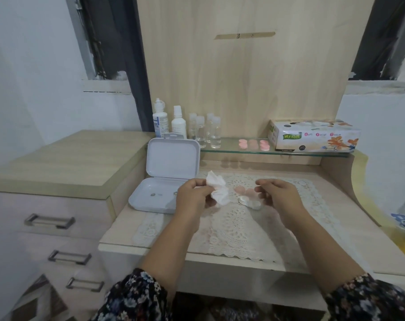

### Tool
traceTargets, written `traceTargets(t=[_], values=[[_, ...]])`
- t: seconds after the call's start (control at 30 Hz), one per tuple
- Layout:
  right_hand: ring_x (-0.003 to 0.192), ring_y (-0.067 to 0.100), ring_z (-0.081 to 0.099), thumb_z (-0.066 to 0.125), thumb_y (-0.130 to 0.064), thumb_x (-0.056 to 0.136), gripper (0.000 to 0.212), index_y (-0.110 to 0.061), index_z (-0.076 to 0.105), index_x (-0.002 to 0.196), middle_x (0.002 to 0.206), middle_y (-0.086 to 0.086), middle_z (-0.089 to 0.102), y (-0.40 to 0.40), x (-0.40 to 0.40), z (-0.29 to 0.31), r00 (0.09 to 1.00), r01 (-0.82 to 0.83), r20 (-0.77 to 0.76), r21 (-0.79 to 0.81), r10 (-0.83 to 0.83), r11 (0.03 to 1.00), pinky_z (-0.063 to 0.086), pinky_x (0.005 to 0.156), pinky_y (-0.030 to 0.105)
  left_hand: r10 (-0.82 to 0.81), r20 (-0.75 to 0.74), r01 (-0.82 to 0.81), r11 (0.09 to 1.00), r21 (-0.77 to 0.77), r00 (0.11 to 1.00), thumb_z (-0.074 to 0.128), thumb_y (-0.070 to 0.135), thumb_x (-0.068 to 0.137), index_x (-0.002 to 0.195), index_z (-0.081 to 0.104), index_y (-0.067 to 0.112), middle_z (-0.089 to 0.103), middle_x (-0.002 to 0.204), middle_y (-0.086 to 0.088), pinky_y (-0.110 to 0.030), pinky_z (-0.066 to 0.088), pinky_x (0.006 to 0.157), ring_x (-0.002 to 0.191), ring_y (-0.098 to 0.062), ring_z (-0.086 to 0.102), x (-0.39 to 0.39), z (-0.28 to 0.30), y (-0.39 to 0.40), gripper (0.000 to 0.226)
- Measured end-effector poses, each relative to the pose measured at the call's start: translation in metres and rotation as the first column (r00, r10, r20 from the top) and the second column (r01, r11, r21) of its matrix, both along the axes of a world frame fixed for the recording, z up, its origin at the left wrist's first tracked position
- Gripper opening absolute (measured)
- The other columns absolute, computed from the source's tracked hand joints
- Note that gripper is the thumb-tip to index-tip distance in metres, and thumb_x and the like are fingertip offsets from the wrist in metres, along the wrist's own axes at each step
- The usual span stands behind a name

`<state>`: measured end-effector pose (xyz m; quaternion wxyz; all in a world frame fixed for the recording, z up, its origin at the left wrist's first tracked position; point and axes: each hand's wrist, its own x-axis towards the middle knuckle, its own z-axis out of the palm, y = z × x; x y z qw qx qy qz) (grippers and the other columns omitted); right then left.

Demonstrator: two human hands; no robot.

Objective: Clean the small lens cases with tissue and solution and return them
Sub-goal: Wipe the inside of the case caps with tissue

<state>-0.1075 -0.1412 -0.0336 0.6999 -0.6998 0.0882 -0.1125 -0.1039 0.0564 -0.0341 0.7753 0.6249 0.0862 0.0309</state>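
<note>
Standing at the left end of the glass shelf (231, 151) are two white solution bottles (160, 121), and beside them four small clear vials (205, 130) are clustering. Below, near the left edge of the dressing-table top (359, 239), a white hinged storage box (166, 179) is lying open with its lid propped upright; a few tiny bits are sitting in its tray, too small to identify.

Hovering just right of the box, the left hand (192, 195) is pinching a crumpled white tissue (216, 188) between curled fingers and thumb. Something pinkish is showing within the folds, but I cannot tell what it is.

Lying on the lace doily (238, 230) between the two hands are pink lens-case caps (245, 190), and just in front of them a clear lens case (249, 201) is resting near the doily's middle. Farther back, on the middle of the glass shelf, three pink lens cases (253, 144) are sitting in a row.

Hanging over the doily to the right, the right hand (277, 195) is curling its fingers loosely, thumb and forefinger drawn close together; whether anything is being held between them I cannot tell.

Sitting at the right end of the shelf is a floral facial tissue box (312, 137). Patterned sleeves (136, 297) are covering both forearms near the bottom edge.
</note>
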Motion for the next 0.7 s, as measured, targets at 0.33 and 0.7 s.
traceTargets(t=[0.33, 0.7], values=[[0.058, 0.013, 0.058, 0.061, -0.008, 0.092, 0.013, -0.006, 0.073, 0.088, 0.073, 0.005, 0.069, 0.140, -0.028, 0.017, 0.911, -0.405, 0.077, -0.016, 0.405, 0.914, 0.049, 0.056, 0.024, 0.087, 0.075, -0.087, 0.996, -0.001, 0.993, 0.060, -0.010, 0.080, 0.074, 0.052, 0.010, 0.067, 0.071, -0.015, -0.036, 0.057, 0.063, 0.065, -0.027, 0.065, -0.056, 0.011, 0.095, 0.022], [0.060, 0.012, 0.062, 0.067, 0.000, 0.084, 0.020, -0.020, 0.070, 0.084, 0.070, 0.003, 0.067, 0.278, -0.074, -0.008, 0.744, -0.655, 0.051, -0.149, 0.667, 0.741, 0.057, 0.065, 0.027, 0.310, 0.048, -0.310, 0.951, -0.004, 0.950, 0.058, -0.008, 0.082, 0.082, 0.060, -0.001, 0.066, 0.070, -0.018, -0.026, 0.050, 0.045, 0.056, -0.022, 0.065, -0.121, -0.018, 0.213, 0.007]])
